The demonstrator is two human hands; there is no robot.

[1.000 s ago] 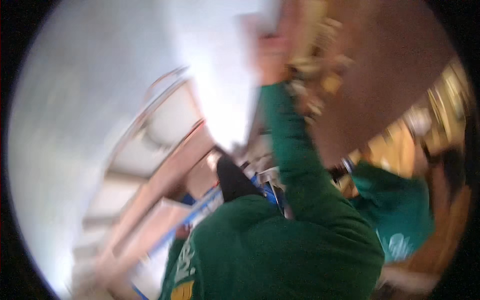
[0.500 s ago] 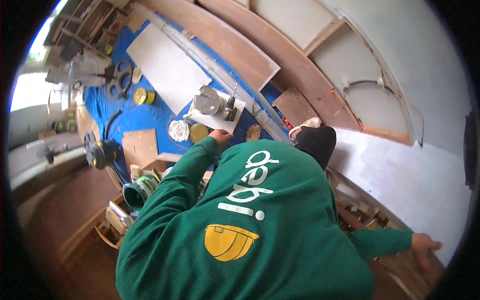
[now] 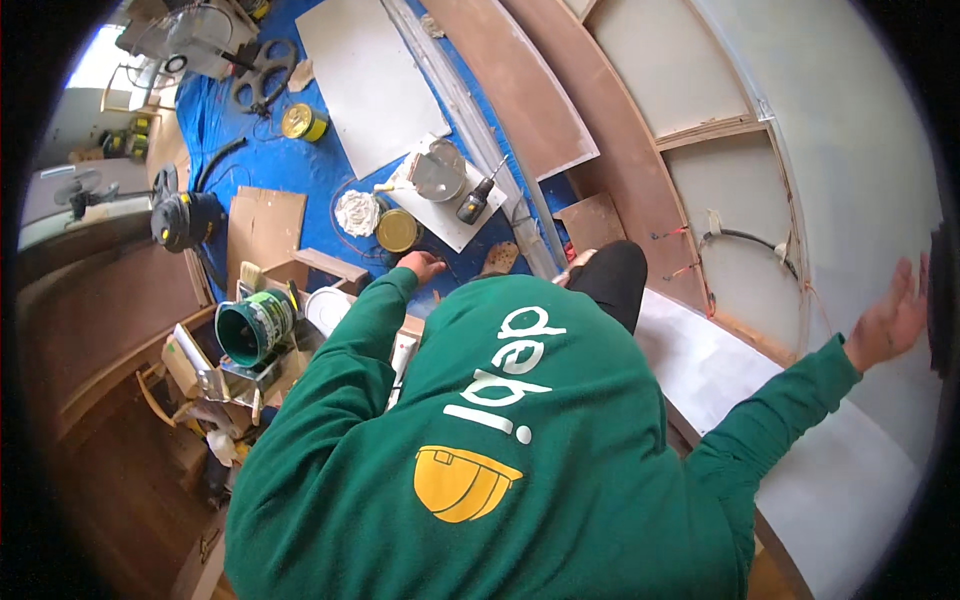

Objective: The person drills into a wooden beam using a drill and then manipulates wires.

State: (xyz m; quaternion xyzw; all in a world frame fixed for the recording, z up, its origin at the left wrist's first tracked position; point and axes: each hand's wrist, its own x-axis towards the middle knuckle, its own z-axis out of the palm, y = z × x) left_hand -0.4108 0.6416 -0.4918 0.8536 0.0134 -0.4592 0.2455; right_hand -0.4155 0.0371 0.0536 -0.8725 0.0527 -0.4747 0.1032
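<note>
My left hand (image 3: pixel 422 264) is low over the blue sheet, just right of a yellowish round tin (image 3: pixel 397 231). Its fingers are curled close together; whatever they may hold is too small to make out. Stretched far to the right, my right hand (image 3: pixel 890 315) has its fingers apart and holds nothing. It is at the pale wall panel (image 3: pixel 840 130), near a dark edge; whether the palm touches the panel I cannot tell. My green sweatshirt (image 3: pixel 600 470) fills the lower middle. Beyond the left hand, a cordless drill (image 3: pixel 475 203) lies on a white board (image 3: pixel 462 232) beside a clear container (image 3: pixel 438 172).
A green paint tub (image 3: pixel 256 328) stands among tools and wood at left. A white crumpled mass (image 3: pixel 357 213), a brown board (image 3: pixel 265 235), a black-topped vacuum (image 3: pixel 186 215) and a yellow tin (image 3: pixel 303 122) are around the blue sheet (image 3: pixel 300 170). Loose cable (image 3: pixel 740 233) hangs from the wall frame.
My right hand has swung up along the wall from the lower right, its fingers now spread. My left hand has shifted slightly left, away from the white board. The view has shifted.
</note>
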